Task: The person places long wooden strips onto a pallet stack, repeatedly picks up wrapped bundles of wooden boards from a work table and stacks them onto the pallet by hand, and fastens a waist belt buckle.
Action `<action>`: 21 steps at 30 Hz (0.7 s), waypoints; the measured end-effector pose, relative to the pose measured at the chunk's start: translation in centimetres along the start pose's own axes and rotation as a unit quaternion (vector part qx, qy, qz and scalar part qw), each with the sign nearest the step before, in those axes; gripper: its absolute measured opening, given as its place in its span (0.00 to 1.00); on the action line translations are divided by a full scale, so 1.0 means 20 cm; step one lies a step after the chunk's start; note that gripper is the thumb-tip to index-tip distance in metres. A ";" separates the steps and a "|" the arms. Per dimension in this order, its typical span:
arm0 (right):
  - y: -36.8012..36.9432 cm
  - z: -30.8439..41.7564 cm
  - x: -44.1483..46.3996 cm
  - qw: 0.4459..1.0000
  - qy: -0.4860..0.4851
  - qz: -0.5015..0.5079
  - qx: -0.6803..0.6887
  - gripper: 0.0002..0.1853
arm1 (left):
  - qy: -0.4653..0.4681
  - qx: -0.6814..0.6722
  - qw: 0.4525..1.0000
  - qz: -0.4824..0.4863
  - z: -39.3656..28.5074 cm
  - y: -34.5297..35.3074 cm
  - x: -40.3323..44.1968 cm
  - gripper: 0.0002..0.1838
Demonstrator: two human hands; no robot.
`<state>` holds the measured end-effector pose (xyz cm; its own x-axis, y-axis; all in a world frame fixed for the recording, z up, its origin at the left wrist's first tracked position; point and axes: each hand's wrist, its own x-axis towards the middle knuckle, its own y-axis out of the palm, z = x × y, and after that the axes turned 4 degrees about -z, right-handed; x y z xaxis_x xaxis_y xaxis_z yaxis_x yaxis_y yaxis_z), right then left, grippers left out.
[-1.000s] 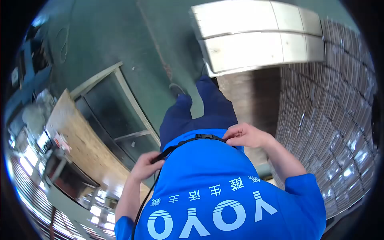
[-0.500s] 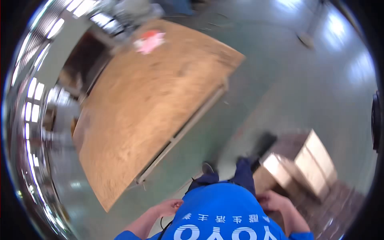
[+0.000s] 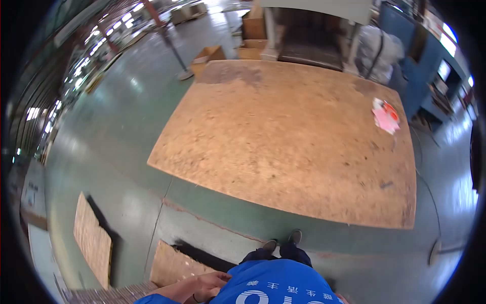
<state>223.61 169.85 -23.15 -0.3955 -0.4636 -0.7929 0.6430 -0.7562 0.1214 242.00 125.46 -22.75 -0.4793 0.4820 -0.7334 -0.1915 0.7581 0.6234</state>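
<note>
My left hand is at the left side of my blue shirt, low in the view. Its fingers are curled together against the cloth, and whatever they hold is hidden. A thin black cord shows by the wrist. Of my right hand, only a sliver of skin appears at the bottom edge, right of the shirt; its fingers are out of sight. The black waist strap cannot be seen.
A large wooden-topped table stands ahead, with a pink and red item at its right. Cartons and a blue machine are behind it. A board and a brown panel are at lower left.
The view has swung leftward from the stacked sheets and white-topped stack to the table. My left hand has left the visible black strap; my right hand has dropped almost out of view.
</note>
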 end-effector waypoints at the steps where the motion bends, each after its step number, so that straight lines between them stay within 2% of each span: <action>1: -0.04 0.07 0.05 1.000 -0.002 0.016 -0.019 0.09 | 0.010 -0.021 1.000 -0.003 0.05 0.00 -0.01 0.18; 3: -0.12 0.22 0.14 0.998 -0.011 0.045 -0.052 0.09 | 0.031 -0.057 0.998 -0.003 0.15 -0.01 0.00 0.18; 6: -0.22 0.41 0.24 0.990 -0.022 0.095 -0.101 0.08 | 0.105 -0.076 0.990 -0.063 -0.08 0.43 -0.20 0.14; 9: -0.34 0.47 0.30 0.982 -0.036 0.140 -0.118 0.08 | 0.127 -0.059 0.985 -0.103 -0.21 0.44 -0.09 0.08; 10: -0.39 0.44 0.30 0.980 -0.046 0.157 -0.115 0.08 | 0.157 -0.067 0.982 -0.080 -0.24 0.37 0.00 0.02; 11: -0.42 0.40 0.28 0.978 -0.059 0.176 -0.098 0.08 | 0.168 -0.089 0.975 -0.112 -0.30 0.41 0.04 0.03; 13: -0.41 0.43 0.26 0.983 -0.055 0.176 0.028 0.07 | 0.189 -0.107 0.960 -0.175 -0.57 0.51 0.11 0.06; 14: -0.32 0.57 0.24 0.983 -0.023 0.140 0.119 0.07 | 0.202 -0.041 0.959 -0.194 -0.66 0.53 0.15 0.09; 15: -0.23 0.71 0.23 0.972 0.001 0.102 0.211 0.08 | 0.219 -0.035 0.958 -0.184 -0.72 0.55 0.19 0.09; 17: -0.16 0.85 0.35 0.983 -0.031 0.113 0.144 0.10 | 0.268 -0.030 0.950 -0.160 -0.82 0.55 0.25 0.08; 19: 0.01 1.01 0.43 0.977 -0.180 0.114 -0.002 0.11 | 0.269 -0.034 0.945 -0.182 -0.88 0.51 0.23 0.05; 21: 0.14 1.01 0.53 0.985 -0.162 0.058 -0.006 0.12 | 0.309 -0.034 0.933 -0.184 -0.92 0.42 0.17 0.04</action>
<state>207.92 153.52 -19.18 -0.5067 -0.6708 -0.5416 0.7027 -0.6853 0.1912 222.94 125.31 -15.03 -0.7684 -0.1654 -0.6182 -0.4841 0.7820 0.3925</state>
